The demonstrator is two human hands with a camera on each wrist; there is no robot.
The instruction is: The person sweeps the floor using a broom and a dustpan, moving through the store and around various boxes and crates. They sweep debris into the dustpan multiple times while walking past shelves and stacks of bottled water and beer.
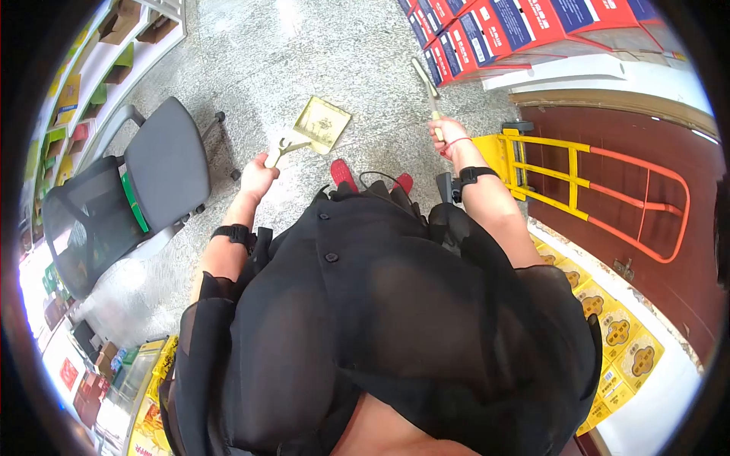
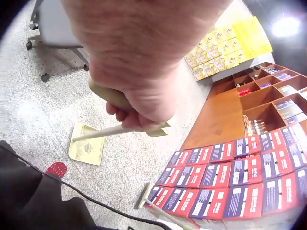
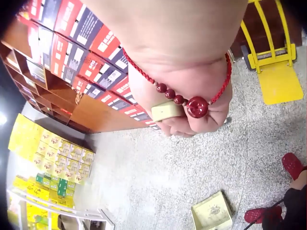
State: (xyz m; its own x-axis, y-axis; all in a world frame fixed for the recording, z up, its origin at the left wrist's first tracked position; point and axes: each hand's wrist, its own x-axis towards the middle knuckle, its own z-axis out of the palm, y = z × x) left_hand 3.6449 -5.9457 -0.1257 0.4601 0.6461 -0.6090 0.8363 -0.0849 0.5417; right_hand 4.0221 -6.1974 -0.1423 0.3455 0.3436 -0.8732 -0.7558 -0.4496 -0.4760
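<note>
My left hand [image 1: 258, 178] grips the top of a pale yellow long-handled dustpan [image 1: 323, 125]. In the left wrist view its stick [image 2: 108, 132] slants down to the pan [image 2: 88, 149], low over the floor, with dark smudges inside. My right hand [image 1: 456, 138], wearing a red beaded bracelet [image 3: 197, 106], is wrapped round the handle of a broom. The pale end of that handle [image 3: 165, 111] sticks out of the fist. Far from the pan, close to the red and blue boxes, is the broom head [image 1: 424, 77]. Most of the handle is foreshortened or hidden.
Stacked red and blue boxes [image 1: 487, 34] stand ahead on the right. A yellow and orange hand truck [image 1: 578, 182] leans at the right. The grey office chair [image 1: 167, 156] is at the left, near shelves [image 1: 91, 68]. Red shoes [image 1: 344, 175] are on the speckled floor [image 1: 258, 76].
</note>
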